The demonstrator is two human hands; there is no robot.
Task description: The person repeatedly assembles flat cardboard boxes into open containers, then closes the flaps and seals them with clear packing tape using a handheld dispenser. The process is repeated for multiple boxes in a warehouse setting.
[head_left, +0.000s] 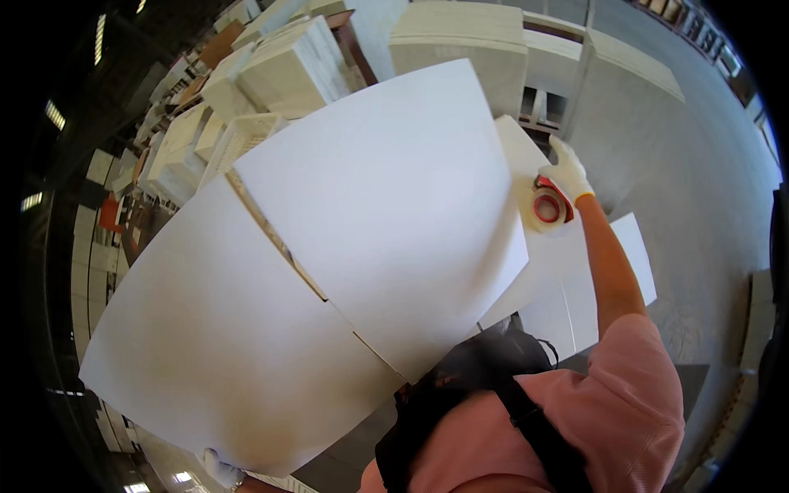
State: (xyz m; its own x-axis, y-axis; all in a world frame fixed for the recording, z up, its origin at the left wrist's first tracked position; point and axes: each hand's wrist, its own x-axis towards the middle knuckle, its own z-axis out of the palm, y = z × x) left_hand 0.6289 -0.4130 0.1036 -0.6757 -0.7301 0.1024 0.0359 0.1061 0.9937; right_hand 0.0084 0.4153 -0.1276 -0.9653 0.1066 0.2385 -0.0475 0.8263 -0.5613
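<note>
Two large white boards lie before me: the left board [222, 329] and the right board [386, 189], divided by a narrow brownish gap. At the lower left, my left hand [220, 468], in a white glove, is closed at the left board's near edge; some of its fingers are hidden. My right hand [567, 168], also gloved, reaches out past the right board. Its fingers close around the top of a red tape dispenser [567, 209], which carries a roll of clear tape [546, 207]. Beneath the dispenser is another pale board [518, 156].
Stacks of pale panels [456, 41] stand along the far side, with more stacks [288, 70] at the far left. A cream plastic crate [242, 135] sits behind the boards. Grey floor [699, 214] runs along the right. A black bag [485, 361] hangs against my front.
</note>
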